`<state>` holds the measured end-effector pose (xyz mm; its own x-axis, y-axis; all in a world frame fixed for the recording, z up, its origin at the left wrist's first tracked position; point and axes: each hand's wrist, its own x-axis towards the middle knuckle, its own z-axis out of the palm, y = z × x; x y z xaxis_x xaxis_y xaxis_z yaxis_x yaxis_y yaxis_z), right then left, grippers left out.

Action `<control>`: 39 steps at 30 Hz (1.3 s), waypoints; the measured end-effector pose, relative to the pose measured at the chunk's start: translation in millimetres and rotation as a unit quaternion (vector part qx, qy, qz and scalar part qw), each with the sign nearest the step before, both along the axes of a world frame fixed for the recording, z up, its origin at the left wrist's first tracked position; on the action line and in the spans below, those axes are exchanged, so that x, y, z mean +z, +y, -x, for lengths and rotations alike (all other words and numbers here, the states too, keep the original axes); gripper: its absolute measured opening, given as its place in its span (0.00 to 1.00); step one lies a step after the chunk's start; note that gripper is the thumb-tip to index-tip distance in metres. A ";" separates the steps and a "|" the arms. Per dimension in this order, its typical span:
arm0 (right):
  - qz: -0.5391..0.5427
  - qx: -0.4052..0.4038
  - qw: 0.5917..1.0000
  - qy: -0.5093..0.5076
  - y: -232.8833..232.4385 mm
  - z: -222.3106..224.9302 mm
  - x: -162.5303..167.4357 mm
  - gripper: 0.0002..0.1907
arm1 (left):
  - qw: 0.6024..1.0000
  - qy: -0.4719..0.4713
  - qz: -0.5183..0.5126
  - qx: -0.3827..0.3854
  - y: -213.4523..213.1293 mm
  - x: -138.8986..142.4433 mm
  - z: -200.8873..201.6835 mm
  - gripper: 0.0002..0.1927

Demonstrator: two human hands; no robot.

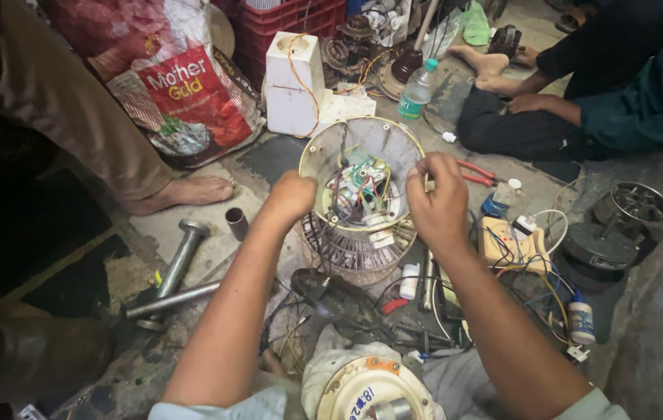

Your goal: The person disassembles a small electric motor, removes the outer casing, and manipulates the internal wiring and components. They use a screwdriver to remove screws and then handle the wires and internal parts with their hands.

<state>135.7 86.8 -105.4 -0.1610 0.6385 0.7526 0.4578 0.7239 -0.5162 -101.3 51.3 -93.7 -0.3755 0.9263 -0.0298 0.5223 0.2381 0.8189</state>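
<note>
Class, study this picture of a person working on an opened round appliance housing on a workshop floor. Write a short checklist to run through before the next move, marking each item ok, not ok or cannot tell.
1. Both hands on housing rim: left hand and right hand grip opposite sides: ok.
2. Wiring inside exposed and reachable: ok.
3. Power disconnected: cannot tell.
4. Red-handled pliers within reach, beside right hand: ok.
5. Floor around housing free of loose cables and tools: not ok.
6. Plastic bottle standing away from wiring: ok.

Bare forearms run from 6 o'clock toward 12, ringless left hand [291,197] and right hand [438,204] uncovered; pale grey-blue short sleeves [218,409] edge the frame's bottom.
</note>
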 end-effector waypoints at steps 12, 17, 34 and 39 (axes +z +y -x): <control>0.057 0.036 0.997 0.041 -1.4 18.3 11.8 0.05 | 0.983 -0.145 0.094 -0.053 7.7 28.3 20.0 0.14; 0.005 0.021 1.000 -0.002 -19.3 37.8 14.8 0.04 | 0.985 -0.146 0.085 -0.037 1.0 14.2 33.0 0.17; 0.176 -0.028 0.982 0.068 -18.1 -27.6 -31.2 0.04 | 0.995 0.099 -0.004 -0.009 -18.9 -6.1 -25.9 0.18; 0.159 0.019 0.978 0.131 -20.3 -62.6 -41.7 0.07 | 0.983 0.163 -0.074 -0.034 -35.4 -9.0 -69.4 0.16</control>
<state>198.3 66.5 -147.1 -0.0164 0.8448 0.5348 0.2551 0.5207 -0.8147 -31.9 15.8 -102.6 -0.2803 0.9347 0.2186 0.7736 0.0852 0.6279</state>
